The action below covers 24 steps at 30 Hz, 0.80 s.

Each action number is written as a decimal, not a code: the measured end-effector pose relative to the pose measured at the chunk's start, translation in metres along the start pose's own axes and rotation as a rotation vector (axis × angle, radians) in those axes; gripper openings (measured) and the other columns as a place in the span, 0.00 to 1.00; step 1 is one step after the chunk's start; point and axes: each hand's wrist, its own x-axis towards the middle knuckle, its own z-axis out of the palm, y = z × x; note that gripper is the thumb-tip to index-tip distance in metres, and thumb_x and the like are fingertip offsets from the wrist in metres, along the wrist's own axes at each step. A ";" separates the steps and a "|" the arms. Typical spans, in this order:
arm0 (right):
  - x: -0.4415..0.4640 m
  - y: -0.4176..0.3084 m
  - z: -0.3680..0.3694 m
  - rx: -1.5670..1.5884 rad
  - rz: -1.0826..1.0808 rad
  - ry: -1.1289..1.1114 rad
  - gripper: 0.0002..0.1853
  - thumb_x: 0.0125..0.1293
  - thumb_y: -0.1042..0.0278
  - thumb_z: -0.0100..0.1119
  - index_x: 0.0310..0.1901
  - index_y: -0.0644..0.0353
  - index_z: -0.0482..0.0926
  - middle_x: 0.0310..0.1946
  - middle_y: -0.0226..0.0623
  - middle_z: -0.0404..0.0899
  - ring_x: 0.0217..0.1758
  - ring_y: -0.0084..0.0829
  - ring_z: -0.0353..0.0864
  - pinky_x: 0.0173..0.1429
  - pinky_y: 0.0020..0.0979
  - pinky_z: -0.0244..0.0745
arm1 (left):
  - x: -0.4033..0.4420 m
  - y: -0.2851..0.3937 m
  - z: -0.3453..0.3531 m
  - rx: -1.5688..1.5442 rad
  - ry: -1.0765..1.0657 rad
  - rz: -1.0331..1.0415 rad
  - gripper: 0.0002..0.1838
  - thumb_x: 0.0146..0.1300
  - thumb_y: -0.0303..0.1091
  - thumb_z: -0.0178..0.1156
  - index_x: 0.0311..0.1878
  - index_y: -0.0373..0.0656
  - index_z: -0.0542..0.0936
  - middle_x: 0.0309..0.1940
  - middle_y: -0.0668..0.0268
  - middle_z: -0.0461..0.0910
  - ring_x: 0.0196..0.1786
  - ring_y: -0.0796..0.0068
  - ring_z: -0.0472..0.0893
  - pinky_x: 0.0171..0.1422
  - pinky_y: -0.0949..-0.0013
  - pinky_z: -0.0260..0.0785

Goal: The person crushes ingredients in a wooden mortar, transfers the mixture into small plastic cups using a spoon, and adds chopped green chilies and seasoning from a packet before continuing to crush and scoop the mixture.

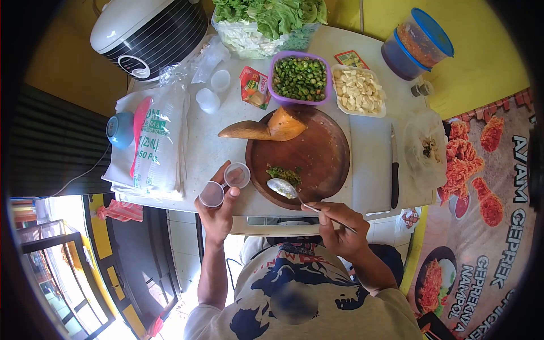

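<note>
My left hand point(218, 220) holds two small clear plastic cups point(212, 194), side by side near the front edge of the table. In my right hand point(343, 228) is a metal spoon point(281, 188), its bowl over the front left of a brown mortar dish point(331, 170). Something pale lies in the spoon's bowl. Just behind the spoon, a small heap of crushed green chili point(284, 174) sits in the mortar. A wooden pestle point(249, 131) rests across the mortar's back left rim, its thick head inside.
Behind the mortar stand a purple tub of cut green chilies point(299, 78), a tray of garlic cloves point(358, 89) and a red seasoning packet point(254, 88). A knife point(394, 184) lies on a white cutting board point(371, 153) at right. Packaged plastic cups point(158, 136) and a rice cooker point(150, 39) are left.
</note>
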 end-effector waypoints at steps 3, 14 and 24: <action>0.006 -0.005 -0.002 -0.117 0.000 -0.132 0.14 0.69 0.86 0.49 0.54 0.68 0.71 0.47 0.58 0.82 0.49 0.47 0.87 0.54 0.39 0.83 | -0.003 0.004 0.003 0.015 0.036 0.013 0.30 0.65 0.40 0.68 0.64 0.30 0.75 0.49 0.57 0.85 0.53 0.71 0.82 0.62 0.66 0.70; -0.001 0.010 -0.031 -0.073 0.035 0.019 0.08 0.69 0.82 0.55 0.49 0.71 0.74 0.41 0.49 0.85 0.42 0.33 0.88 0.47 0.29 0.82 | -0.026 0.014 0.032 -0.027 0.158 0.006 0.32 0.68 0.41 0.64 0.66 0.27 0.70 0.53 0.50 0.81 0.53 0.63 0.83 0.59 0.59 0.79; 0.033 0.011 -0.073 0.184 0.346 0.260 0.11 0.75 0.78 0.47 0.54 0.67 0.62 0.35 0.46 0.78 0.35 0.37 0.88 0.42 0.34 0.87 | -0.043 0.013 0.048 0.020 0.233 -0.009 0.34 0.65 0.43 0.68 0.67 0.29 0.70 0.53 0.51 0.82 0.53 0.63 0.83 0.60 0.58 0.79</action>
